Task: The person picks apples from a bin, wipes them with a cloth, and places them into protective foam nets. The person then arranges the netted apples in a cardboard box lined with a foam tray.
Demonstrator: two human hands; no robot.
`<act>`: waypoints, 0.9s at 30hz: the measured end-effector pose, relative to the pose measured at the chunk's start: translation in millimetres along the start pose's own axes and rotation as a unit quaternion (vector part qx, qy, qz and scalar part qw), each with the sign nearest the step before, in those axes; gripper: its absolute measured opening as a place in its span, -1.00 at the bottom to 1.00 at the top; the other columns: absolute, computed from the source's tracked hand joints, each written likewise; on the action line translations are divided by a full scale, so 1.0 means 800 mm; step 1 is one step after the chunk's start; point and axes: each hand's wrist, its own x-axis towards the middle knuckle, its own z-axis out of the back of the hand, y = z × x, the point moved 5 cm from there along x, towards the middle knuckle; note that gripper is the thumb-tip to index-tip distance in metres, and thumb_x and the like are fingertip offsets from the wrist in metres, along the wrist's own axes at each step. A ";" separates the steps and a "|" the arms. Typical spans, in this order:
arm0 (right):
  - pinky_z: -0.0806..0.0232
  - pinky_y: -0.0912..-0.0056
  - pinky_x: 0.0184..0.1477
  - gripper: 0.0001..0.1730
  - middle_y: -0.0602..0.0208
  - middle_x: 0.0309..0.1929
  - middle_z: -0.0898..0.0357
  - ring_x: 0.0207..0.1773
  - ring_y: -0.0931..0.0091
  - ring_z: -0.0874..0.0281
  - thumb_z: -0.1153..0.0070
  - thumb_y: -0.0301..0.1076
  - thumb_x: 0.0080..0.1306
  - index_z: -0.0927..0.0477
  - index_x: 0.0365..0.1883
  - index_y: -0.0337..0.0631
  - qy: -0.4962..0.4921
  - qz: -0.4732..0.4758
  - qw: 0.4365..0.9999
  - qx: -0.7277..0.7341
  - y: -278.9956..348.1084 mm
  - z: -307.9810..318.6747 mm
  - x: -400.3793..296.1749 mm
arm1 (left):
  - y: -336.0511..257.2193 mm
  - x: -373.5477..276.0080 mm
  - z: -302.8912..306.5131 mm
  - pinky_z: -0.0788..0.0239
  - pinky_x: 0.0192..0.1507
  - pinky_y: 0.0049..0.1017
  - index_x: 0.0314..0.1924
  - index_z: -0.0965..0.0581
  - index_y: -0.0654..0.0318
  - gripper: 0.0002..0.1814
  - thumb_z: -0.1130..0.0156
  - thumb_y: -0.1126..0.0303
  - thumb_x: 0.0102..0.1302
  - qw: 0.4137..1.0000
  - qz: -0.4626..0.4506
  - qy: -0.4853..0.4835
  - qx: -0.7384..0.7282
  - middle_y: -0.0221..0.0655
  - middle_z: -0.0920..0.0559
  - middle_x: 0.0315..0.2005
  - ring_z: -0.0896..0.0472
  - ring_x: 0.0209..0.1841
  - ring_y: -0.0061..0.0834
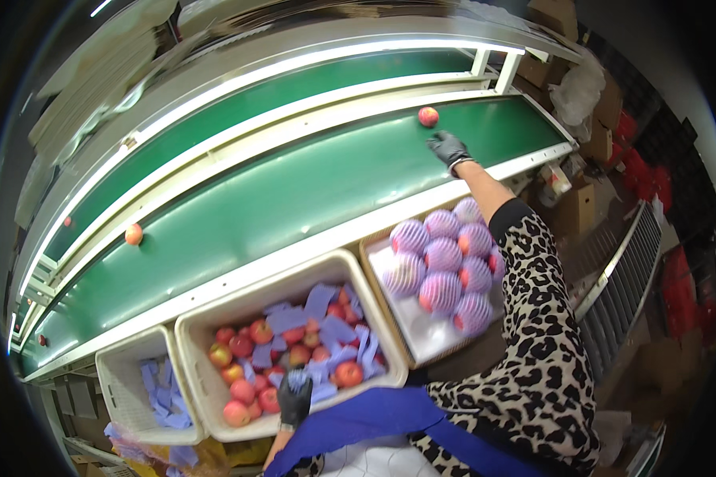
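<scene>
My right hand, in a dark glove, reaches over the green conveyor belt. Its fingers are loosely bent with nothing seen in them, close to a red apple just beyond the fingertips. Low in the picture, my left hand, also gloved, holds a bunched purple foam net at the near side of a white plastic crate. Loose red apples and flat purple foam nets fill that crate. Right of it, an open carton holds several apples in purple foam nets.
A smaller white crate with flattened foam nets stands at the left. Another apple lies on the belt's left part. A lit metal rail runs above the belt. A roller conveyor and cardboard boxes are at the right.
</scene>
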 end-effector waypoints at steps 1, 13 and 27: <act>-0.30 0.19 0.22 -0.35 -0.02 0.10 -0.53 0.16 0.16 -0.49 -0.14 0.14 0.25 -0.53 0.12 -0.19 -0.036 -0.041 0.999 -0.005 -0.057 0.009 0.046 | -0.005 -0.012 -0.009 -0.44 -0.01 -0.43 0.01 -0.54 0.40 -0.63 -0.27 0.50 0.18 0.996 -0.048 -0.018 0.072 -0.22 -0.67 -0.18 -0.63 -0.14 -0.40; 0.04 0.10 0.44 -0.09 -0.09 0.40 -0.16 0.47 0.12 -0.09 0.49 0.48 0.30 -0.34 0.34 0.04 -0.085 -0.090 0.992 0.019 -0.417 0.014 0.360 | -0.031 0.062 -0.050 -0.48 -0.06 -0.27 -0.05 -0.56 0.31 -0.69 -0.21 0.51 0.15 0.961 0.055 -0.093 0.254 -0.09 -0.67 -0.22 -0.65 -0.15 -0.10; 0.04 0.24 0.43 -0.18 -0.24 0.43 -0.04 0.56 0.18 0.16 -0.12 0.24 0.26 -0.21 0.42 0.21 0.172 0.197 0.942 0.211 0.116 -0.227 0.218 | -0.082 -0.012 -0.038 -0.50 -0.13 -0.30 -0.04 -0.58 0.28 -0.66 -0.31 0.42 0.15 0.930 0.115 -0.149 0.317 -0.14 -0.68 -0.24 -0.67 -0.19 -0.16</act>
